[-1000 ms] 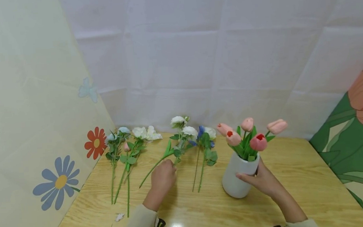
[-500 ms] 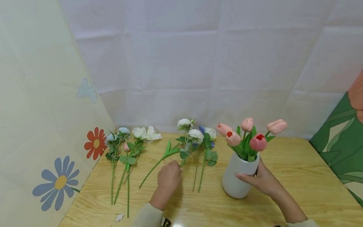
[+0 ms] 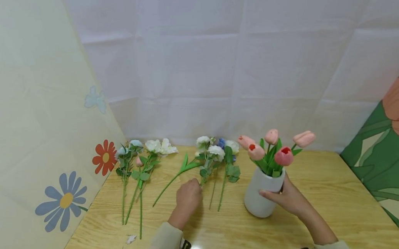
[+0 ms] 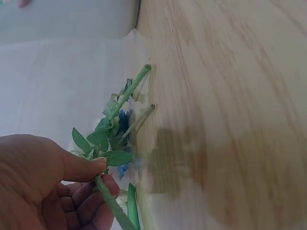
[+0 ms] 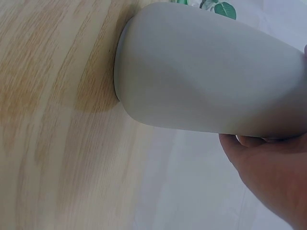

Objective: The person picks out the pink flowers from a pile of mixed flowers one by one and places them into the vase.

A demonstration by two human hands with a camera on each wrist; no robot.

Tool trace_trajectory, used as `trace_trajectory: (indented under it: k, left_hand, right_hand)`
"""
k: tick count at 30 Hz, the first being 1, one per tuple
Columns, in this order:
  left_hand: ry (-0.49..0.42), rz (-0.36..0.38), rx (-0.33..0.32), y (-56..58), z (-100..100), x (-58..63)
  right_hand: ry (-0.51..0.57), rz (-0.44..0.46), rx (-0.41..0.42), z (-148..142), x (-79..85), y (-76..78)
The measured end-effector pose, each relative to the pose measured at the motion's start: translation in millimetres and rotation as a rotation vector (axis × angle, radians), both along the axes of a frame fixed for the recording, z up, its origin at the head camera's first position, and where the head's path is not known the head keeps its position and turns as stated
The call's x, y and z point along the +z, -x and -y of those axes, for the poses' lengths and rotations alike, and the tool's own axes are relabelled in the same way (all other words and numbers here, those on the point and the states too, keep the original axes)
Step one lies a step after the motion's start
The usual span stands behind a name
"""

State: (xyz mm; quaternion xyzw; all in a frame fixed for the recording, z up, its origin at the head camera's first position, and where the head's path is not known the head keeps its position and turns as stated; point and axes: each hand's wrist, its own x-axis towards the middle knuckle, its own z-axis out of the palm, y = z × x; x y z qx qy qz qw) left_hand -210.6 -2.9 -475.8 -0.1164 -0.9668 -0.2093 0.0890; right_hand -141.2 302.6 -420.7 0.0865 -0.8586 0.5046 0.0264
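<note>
My left hand (image 3: 189, 196) pinches the green stem (image 4: 112, 203) of a white flower spray (image 3: 217, 153) between thumb and fingers, low over the wooden table. Two white blooms and green leaves (image 4: 98, 140) stand out beyond the fingertips. Over on the right, a white vase (image 3: 260, 201) holds several pink tulips (image 3: 284, 156). My right hand (image 3: 293, 198) grips it near the top from the right side, thumb across the front. In the right wrist view the vase (image 5: 206, 72) stands with its base on the table, and most of the fingers are hidden behind it.
Blue and white flowers (image 3: 231, 147) lie just right of the held spray. Left of my hand is a loose green stem with long leaves (image 3: 170, 182). Several more flowers (image 3: 143, 167) lie farther left, near a small white scrap (image 3: 131, 238). White cloth (image 3: 182, 71) hangs behind the table (image 3: 330, 208).
My left hand has shifted to the right and slightly toward me, bringing the white flower spray with it, nearer the blue flowers. The right hand and vase have stayed put.
</note>
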Motion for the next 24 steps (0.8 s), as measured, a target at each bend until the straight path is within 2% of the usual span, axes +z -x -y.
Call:
trace_trajectory:
  k: [16,24]
  left_hand:
    - [0.033,0.038,-0.025,-3.1,-5.2,-2.4]
    - [0.040,0.134,-0.057,-2.5,-5.6,0.5]
  right_hand:
    - [-0.005,0.013,-0.016,3.1,5.4,-1.0]
    - [-0.020,-0.009,-0.016,1.3,3.0,-0.1]
